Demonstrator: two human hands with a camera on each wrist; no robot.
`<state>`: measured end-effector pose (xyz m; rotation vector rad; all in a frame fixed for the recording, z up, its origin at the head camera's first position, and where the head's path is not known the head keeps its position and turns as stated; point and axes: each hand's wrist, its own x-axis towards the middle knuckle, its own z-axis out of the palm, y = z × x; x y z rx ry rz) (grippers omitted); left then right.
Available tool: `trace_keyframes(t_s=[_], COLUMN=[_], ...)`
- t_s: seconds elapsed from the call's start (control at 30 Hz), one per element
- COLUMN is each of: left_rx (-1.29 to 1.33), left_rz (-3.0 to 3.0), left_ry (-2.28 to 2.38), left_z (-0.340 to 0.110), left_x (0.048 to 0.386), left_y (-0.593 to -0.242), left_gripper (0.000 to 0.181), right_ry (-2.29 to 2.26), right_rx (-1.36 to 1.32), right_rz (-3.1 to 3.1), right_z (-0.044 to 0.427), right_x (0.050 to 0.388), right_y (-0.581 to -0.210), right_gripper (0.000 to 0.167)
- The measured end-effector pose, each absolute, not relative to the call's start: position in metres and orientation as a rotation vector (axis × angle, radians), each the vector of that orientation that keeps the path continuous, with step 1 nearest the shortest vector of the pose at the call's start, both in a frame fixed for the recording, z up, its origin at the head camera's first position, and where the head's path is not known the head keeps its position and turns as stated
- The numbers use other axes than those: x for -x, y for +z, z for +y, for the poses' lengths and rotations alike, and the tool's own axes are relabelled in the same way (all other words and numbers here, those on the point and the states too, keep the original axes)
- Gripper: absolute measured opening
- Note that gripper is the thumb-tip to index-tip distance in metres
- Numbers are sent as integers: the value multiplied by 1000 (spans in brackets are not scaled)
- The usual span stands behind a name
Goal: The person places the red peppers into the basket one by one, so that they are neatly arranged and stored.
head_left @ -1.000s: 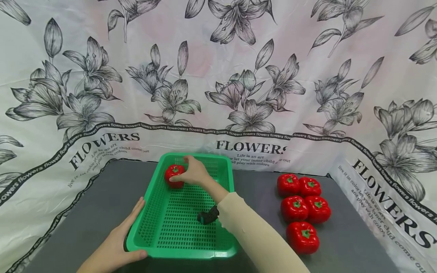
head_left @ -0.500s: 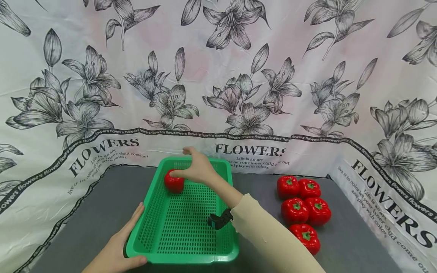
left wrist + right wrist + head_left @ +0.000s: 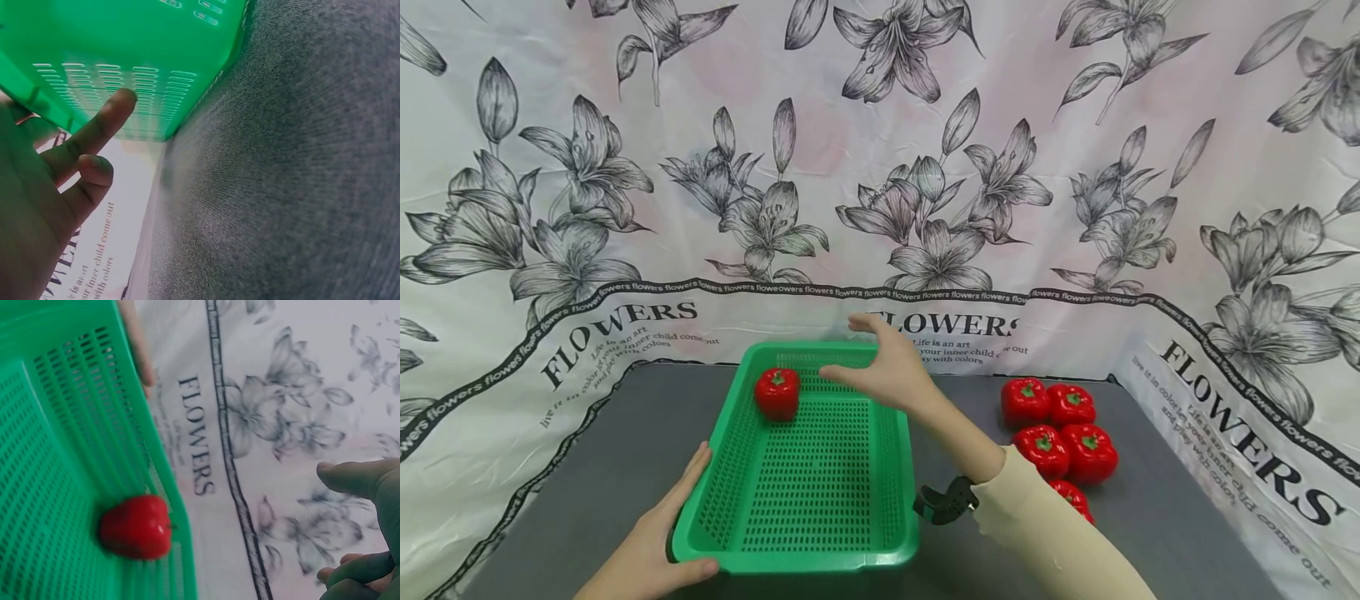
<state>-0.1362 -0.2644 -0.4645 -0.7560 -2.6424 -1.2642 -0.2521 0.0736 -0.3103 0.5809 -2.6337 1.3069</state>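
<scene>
A green perforated plastic basket point(image 3: 820, 467) stands on the dark table. Inside, at its far left corner, one red bell pepper point(image 3: 777, 395) sits upright with its green stem up. My left hand point(image 3: 655, 533) rests against the basket's left side near the front corner, thumb at the front rim. In the left wrist view, two extended fingers point(image 3: 103, 128) lie near the slotted outer wall. My right hand point(image 3: 891, 367) is in the air over the far right part of the basket, fingers spread and holding nothing, to the right of the pepper. The right wrist view shows the thumb point(image 3: 350, 478) apart from the other fingers.
Several more red bell peppers point(image 3: 1088, 454) stand grouped on the table point(image 3: 1180, 508) to the right; the nearest is partly hidden by the right sleeve point(image 3: 1060, 525). A flower-printed cloth point(image 3: 820, 208) hangs behind the table. A black band point(image 3: 946, 502) is on the right wrist.
My right hand has let go of the bell pepper, then lifted and moved right, away from it. The pepper stays in the far left corner. My left hand has stayed at the basket's side.
</scene>
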Motion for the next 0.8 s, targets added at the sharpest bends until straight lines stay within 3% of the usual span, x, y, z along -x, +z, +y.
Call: trace_keyframes(t_s=[0.4,0.8], left_rx=[743,767], left_rz=[-2653,-2626], left_ry=[-1391,-1405], left_z=[-264,-265], left_x=[137,137], left_y=[-465,-465], left_gripper=[101,99], right_ry=[1273,1116], right_rx=[-344,-146], right_rz=[-2593,-2652], right_z=[179,255], right_x=[239,215], right_y=[-315,-337], right_gripper=[82,79])
